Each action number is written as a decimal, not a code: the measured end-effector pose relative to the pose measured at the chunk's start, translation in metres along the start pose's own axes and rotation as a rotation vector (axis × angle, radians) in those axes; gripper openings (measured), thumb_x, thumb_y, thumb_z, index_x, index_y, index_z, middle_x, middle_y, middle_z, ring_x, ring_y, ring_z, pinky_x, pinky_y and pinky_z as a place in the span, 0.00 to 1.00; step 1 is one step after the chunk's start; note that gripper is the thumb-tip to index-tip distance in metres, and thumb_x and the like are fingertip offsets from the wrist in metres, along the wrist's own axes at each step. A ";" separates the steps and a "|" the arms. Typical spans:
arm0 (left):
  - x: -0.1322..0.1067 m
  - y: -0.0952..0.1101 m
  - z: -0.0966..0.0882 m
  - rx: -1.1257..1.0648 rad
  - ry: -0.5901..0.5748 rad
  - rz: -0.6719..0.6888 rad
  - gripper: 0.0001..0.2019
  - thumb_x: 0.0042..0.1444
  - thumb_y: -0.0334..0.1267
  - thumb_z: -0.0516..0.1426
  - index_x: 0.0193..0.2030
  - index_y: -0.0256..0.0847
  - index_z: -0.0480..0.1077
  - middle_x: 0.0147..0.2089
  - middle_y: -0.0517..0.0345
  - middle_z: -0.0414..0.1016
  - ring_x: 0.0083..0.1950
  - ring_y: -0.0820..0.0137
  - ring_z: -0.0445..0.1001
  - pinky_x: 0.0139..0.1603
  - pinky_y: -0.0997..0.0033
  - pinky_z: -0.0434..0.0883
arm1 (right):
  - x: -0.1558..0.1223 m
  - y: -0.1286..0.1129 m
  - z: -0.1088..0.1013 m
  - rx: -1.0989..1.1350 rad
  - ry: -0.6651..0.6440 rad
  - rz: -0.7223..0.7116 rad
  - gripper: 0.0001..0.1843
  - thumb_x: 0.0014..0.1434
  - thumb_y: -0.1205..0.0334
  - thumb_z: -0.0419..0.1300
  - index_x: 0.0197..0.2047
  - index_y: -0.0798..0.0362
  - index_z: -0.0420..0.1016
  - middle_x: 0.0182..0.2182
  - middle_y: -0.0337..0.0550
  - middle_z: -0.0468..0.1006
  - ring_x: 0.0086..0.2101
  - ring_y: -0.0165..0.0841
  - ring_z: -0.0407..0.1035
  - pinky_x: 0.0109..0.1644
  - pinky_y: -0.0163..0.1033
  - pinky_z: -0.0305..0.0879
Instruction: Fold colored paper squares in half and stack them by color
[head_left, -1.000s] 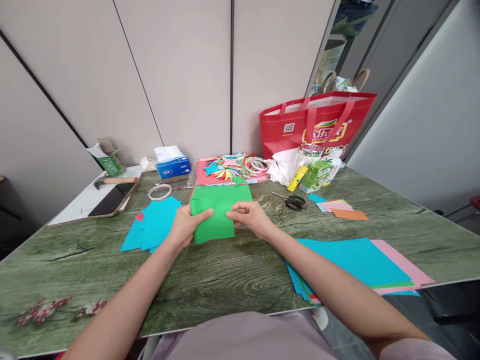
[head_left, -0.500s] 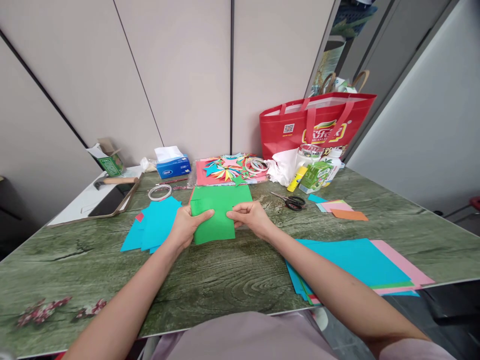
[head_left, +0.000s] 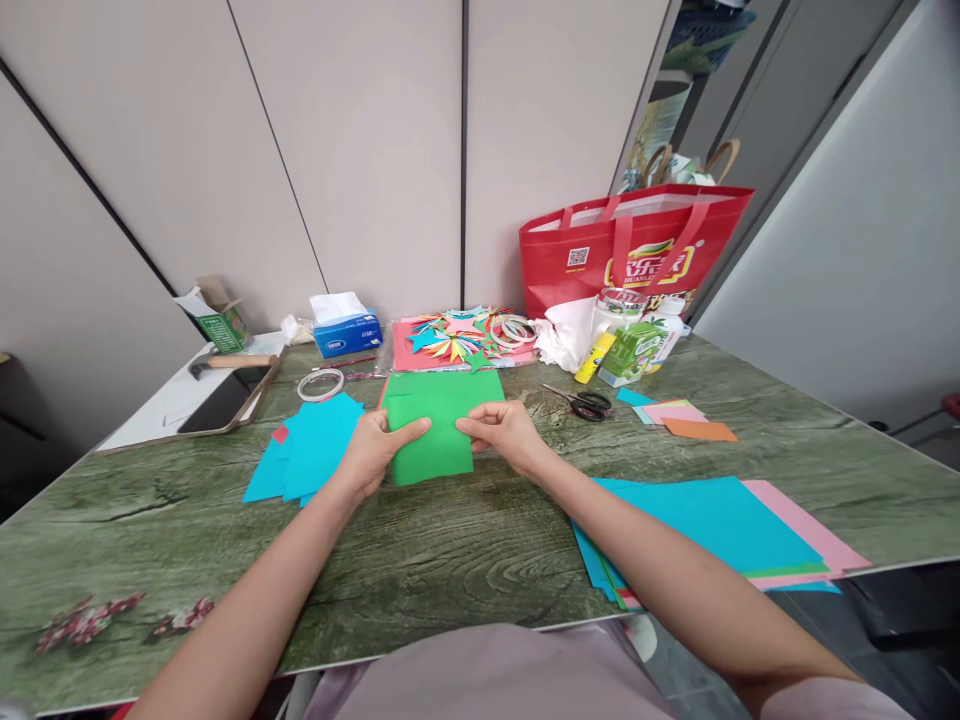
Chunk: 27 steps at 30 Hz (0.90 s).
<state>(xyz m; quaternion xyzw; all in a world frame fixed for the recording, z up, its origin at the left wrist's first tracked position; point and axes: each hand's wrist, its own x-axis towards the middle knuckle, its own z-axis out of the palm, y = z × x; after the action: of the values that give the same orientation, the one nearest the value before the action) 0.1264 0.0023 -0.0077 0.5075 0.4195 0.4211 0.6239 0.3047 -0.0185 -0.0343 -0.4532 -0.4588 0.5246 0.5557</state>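
Note:
A green sheet of paper [head_left: 432,450] is held up between my two hands, above the table. My left hand [head_left: 377,447] grips its left side, thumb lying on the front face and fingers behind. At the right edge my right hand [head_left: 501,433] pinches the same sheet between thumb and fingertips. Just behind it lies more green paper [head_left: 450,383], with a thin red edge showing at its left. Blue paper pieces [head_left: 322,440] lie to the left of my left hand, with a small red scrap [head_left: 280,434] on them.
Black-handled scissors [head_left: 589,405], a glue stick [head_left: 595,358] and paper scraps [head_left: 697,429] lie to the right. Nearer are stacked coloured sheets [head_left: 697,520]. Behind stand a red bag [head_left: 570,285] and a tissue box [head_left: 346,335]. A tape roll [head_left: 320,385] and phone [head_left: 225,398] are left.
The held green sheet and both hands have shifted very slightly; the sheet's top edge now stands out against the green paper behind. Everything else stays put.

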 end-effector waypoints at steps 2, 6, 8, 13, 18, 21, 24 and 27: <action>0.000 0.002 -0.001 0.000 -0.065 -0.015 0.20 0.33 0.39 0.66 0.36 0.33 0.72 0.34 0.50 0.77 0.33 0.64 0.75 0.35 0.65 0.72 | 0.002 0.000 -0.002 0.009 0.048 -0.007 0.18 0.29 0.52 0.69 0.20 0.56 0.70 0.15 0.33 0.69 0.17 0.22 0.60 0.21 0.31 0.63; 0.002 0.004 -0.004 0.036 -0.018 -0.024 0.16 0.29 0.38 0.68 0.25 0.34 0.70 0.21 0.58 0.73 0.22 0.72 0.71 0.22 0.76 0.67 | 0.007 -0.001 -0.007 -0.004 0.106 -0.012 0.18 0.29 0.52 0.69 0.19 0.56 0.70 0.15 0.34 0.69 0.17 0.23 0.60 0.21 0.32 0.63; 0.004 0.004 -0.005 0.052 0.052 -0.021 0.15 0.27 0.38 0.68 0.18 0.35 0.66 0.16 0.64 0.68 0.17 0.78 0.65 0.16 0.80 0.60 | 0.008 -0.002 -0.009 -0.017 0.113 -0.015 0.18 0.29 0.52 0.69 0.19 0.56 0.70 0.15 0.34 0.69 0.17 0.23 0.60 0.21 0.32 0.63; 0.006 0.004 -0.007 0.032 0.083 -0.008 0.17 0.27 0.38 0.68 0.14 0.36 0.62 0.14 0.66 0.64 0.15 0.81 0.60 0.14 0.82 0.56 | 0.007 -0.006 -0.010 -0.046 0.089 -0.041 0.18 0.29 0.51 0.69 0.19 0.56 0.70 0.15 0.34 0.69 0.16 0.23 0.60 0.21 0.32 0.62; 0.006 0.004 -0.007 0.028 0.102 0.011 0.17 0.26 0.38 0.68 0.15 0.36 0.63 0.13 0.66 0.65 0.15 0.80 0.61 0.15 0.81 0.57 | 0.007 -0.008 -0.011 -0.052 0.073 -0.051 0.18 0.30 0.52 0.68 0.19 0.56 0.70 0.15 0.34 0.69 0.16 0.23 0.60 0.21 0.32 0.62; 0.006 0.005 -0.009 0.012 0.050 -0.010 0.15 0.27 0.36 0.68 0.22 0.36 0.69 0.21 0.61 0.72 0.21 0.76 0.69 0.20 0.79 0.64 | 0.008 -0.007 -0.013 -0.048 0.077 -0.055 0.18 0.30 0.52 0.69 0.19 0.57 0.70 0.15 0.33 0.69 0.16 0.22 0.60 0.21 0.31 0.61; 0.005 0.007 -0.010 -0.002 -0.048 -0.045 0.20 0.28 0.36 0.68 0.33 0.35 0.72 0.30 0.54 0.76 0.29 0.68 0.74 0.29 0.72 0.70 | 0.007 -0.006 -0.013 -0.060 0.054 -0.044 0.18 0.30 0.52 0.69 0.19 0.57 0.71 0.14 0.33 0.68 0.16 0.22 0.59 0.21 0.31 0.61; 0.004 0.008 -0.011 -0.020 -0.112 -0.047 0.20 0.33 0.37 0.67 0.36 0.34 0.72 0.33 0.50 0.77 0.33 0.65 0.75 0.34 0.66 0.71 | 0.005 -0.006 -0.010 -0.077 0.014 -0.029 0.18 0.31 0.51 0.68 0.19 0.57 0.71 0.14 0.33 0.68 0.16 0.22 0.59 0.22 0.31 0.61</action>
<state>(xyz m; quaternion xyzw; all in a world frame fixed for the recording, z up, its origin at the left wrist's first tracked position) 0.1166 0.0099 -0.0016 0.5141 0.3915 0.3814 0.6610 0.3162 -0.0139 -0.0296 -0.4710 -0.4815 0.4953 0.5486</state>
